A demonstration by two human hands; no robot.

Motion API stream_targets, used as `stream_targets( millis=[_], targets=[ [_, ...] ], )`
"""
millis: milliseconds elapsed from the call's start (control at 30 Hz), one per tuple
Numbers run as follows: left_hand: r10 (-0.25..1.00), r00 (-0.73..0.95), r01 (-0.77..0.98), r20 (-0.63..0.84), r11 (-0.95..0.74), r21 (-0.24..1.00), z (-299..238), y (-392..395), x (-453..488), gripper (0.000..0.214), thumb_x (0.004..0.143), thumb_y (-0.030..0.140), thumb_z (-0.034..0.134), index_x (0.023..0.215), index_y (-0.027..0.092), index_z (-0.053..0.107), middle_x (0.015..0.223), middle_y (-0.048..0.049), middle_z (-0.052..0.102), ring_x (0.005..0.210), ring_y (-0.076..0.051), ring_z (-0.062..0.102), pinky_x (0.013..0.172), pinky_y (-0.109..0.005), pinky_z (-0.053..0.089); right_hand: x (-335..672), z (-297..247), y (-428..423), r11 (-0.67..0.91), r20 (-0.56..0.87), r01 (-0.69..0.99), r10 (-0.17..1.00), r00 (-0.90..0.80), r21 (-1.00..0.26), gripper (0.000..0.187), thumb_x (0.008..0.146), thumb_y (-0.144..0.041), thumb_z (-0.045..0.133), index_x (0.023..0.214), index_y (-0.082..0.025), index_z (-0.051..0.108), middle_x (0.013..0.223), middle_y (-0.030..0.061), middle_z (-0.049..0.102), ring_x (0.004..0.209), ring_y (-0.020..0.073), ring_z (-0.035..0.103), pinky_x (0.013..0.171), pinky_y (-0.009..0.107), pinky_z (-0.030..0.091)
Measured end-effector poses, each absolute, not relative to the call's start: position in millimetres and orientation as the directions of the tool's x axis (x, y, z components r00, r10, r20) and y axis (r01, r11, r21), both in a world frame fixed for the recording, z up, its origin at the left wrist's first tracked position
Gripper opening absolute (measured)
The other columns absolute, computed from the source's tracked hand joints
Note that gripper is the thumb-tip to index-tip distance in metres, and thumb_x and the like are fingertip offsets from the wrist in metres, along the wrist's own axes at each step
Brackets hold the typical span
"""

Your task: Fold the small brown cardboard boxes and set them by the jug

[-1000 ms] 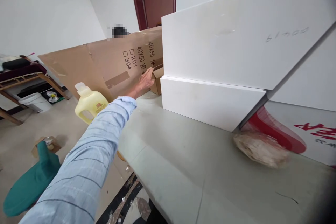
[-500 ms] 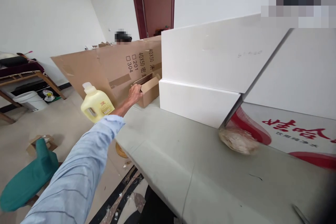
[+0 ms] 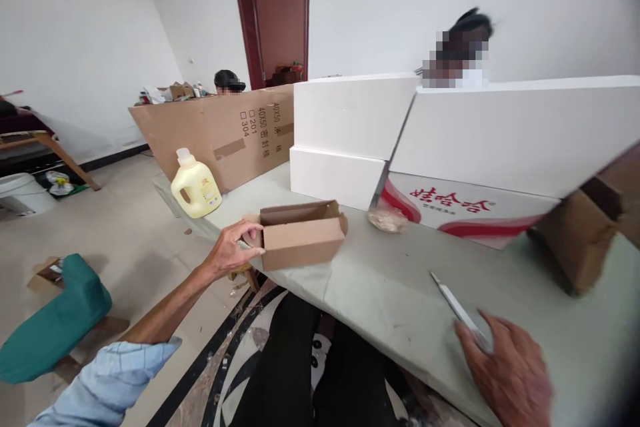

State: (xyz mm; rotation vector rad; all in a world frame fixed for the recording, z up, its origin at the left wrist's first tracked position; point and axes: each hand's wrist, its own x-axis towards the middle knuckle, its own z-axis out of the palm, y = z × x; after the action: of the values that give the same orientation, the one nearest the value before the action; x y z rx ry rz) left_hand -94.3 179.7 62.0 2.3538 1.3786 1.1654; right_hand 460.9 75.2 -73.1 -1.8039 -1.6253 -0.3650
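Note:
On the green-grey table cover, an open brown cardboard box (image 3: pixel 303 243) lies near the front edge. My left hand (image 3: pixel 235 247) pinches its left end, with the thumb and fingers at the end flap. Over on the right, my right hand (image 3: pixel 510 367) is closed around the rear part of a slim white-silver tool (image 3: pixel 457 303) with a narrow tip. The tip points away from me, and blur hides whether it is a knife or tweezers.
A yellow jug (image 3: pixel 200 190) stands at the table's left. White boxes (image 3: pixel 345 117), a large brown carton (image 3: pixel 210 133) and a printed box (image 3: pixel 450 203) line the far side. A clear plastic bundle (image 3: pixel 387 220) lies before them. Two people are partly visible behind. A brown box (image 3: pixel 575 240) sits at right.
My left hand has drawn the small cardboard box nearer to me from beside the large carton. My right hand has come into view at the slim tool. The view has shifted right.

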Motion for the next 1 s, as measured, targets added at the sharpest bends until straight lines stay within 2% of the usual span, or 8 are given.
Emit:
stream_targets(
  millis=[133,200,300,433,600,767,900,1000],
  targets=[
    [0.788,0.386,0.527,0.481,-0.616,0.586,54,150,-58,0.032,0.084,0.034,0.085,0.113,0.023,0.075,0.09,0.0013,0.068,0.082,-0.016,0.065,0.081,-0.029,0.054,411,-41,85,0.27,0.46,0.721,0.885,0.077,-0.639,0.086,0.096,-0.074,0.067,0.163,-0.025,0.045,0.156,0.0196,0.056,0.14,0.0415,0.059,0.115,0.058,0.053],
    [0.779,0.436,0.481,0.45,-0.624,0.616,52,142,-46,0.031,0.083,0.032,0.084,0.111,0.023,0.075,0.09,0.0014,0.068,0.084,-0.017,0.065,0.082,-0.03,0.054,386,-26,88,0.296,0.321,0.589,0.945,-0.064,-0.752,0.107,0.089,-0.075,0.078,0.172,-0.028,0.031,0.169,0.0175,0.044,0.153,0.0415,0.048,0.123,0.057,0.047],
    [0.786,0.477,0.471,0.393,-0.607,0.64,49,139,-36,0.03,0.081,0.028,0.083,0.11,0.022,0.073,0.091,0.002,0.067,0.083,-0.016,0.065,0.08,-0.028,0.054,360,-9,93,0.265,0.208,0.45,0.963,-0.173,-0.853,0.12,0.079,-0.078,0.086,0.171,-0.022,0.032,0.167,0.0197,0.047,0.155,0.0441,0.045,0.127,0.056,0.044],
    [0.766,0.487,0.434,0.419,-0.629,0.645,47,141,-36,0.036,0.079,0.021,0.079,0.114,0.023,0.072,0.095,0.0016,0.066,0.086,-0.016,0.065,0.082,-0.028,0.056,348,-2,99,0.224,0.162,0.336,0.966,-0.202,-0.915,0.12,0.077,-0.08,0.087,0.168,-0.019,0.038,0.159,0.0195,0.055,0.147,0.0436,0.053,0.122,0.054,0.05],
    [0.763,0.368,0.262,0.531,-0.633,0.728,30,141,-38,0.068,0.083,0.021,0.077,0.148,0.027,0.059,0.149,-0.0126,0.059,0.121,-0.026,0.069,0.086,-0.034,0.066,348,-17,97,0.239,0.208,0.258,0.968,-0.144,-0.936,0.126,0.077,-0.069,0.092,0.175,-0.025,0.025,0.166,0.0165,0.049,0.153,0.0416,0.045,0.129,0.057,0.04],
    [0.765,0.392,0.226,0.51,-0.618,0.753,16,135,-31,0.081,0.088,0.018,0.071,0.164,0.029,0.045,0.164,-0.016,0.055,0.139,-0.033,0.068,0.092,-0.04,0.069,342,-22,83,0.235,0.225,0.186,0.971,-0.076,-0.954,0.117,0.081,-0.063,0.092,0.174,-0.032,0.029,0.166,0.0121,0.051,0.154,0.039,0.046,0.129,0.057,0.041],
    [0.664,0.546,0.318,0.512,-0.729,0.606,24,118,-34,0.1,0.086,0.009,0.07,0.174,0.034,0.029,0.178,-0.0129,0.041,0.159,-0.035,0.051,0.106,-0.046,0.066,343,-9,73,0.147,0.153,0.139,0.987,0.036,-0.979,0.102,0.08,-0.07,0.089,0.162,-0.026,0.048,0.158,0.0133,0.061,0.147,0.0401,0.054,0.121,0.055,0.05],
    [0.56,0.672,0.438,0.485,-0.828,0.35,25,104,-43,0.109,0.086,0.003,0.071,0.177,0.034,0.02,0.182,-0.0134,0.033,0.166,-0.036,0.04,0.124,-0.056,0.054,348,0,69,0.005,0.006,0.029,0.999,0.049,-1.0,0.085,0.083,-0.073,0.086,0.148,-0.026,0.06,0.15,0.0126,0.068,0.138,0.0395,0.063,0.112,0.053,0.057]
  ],
)
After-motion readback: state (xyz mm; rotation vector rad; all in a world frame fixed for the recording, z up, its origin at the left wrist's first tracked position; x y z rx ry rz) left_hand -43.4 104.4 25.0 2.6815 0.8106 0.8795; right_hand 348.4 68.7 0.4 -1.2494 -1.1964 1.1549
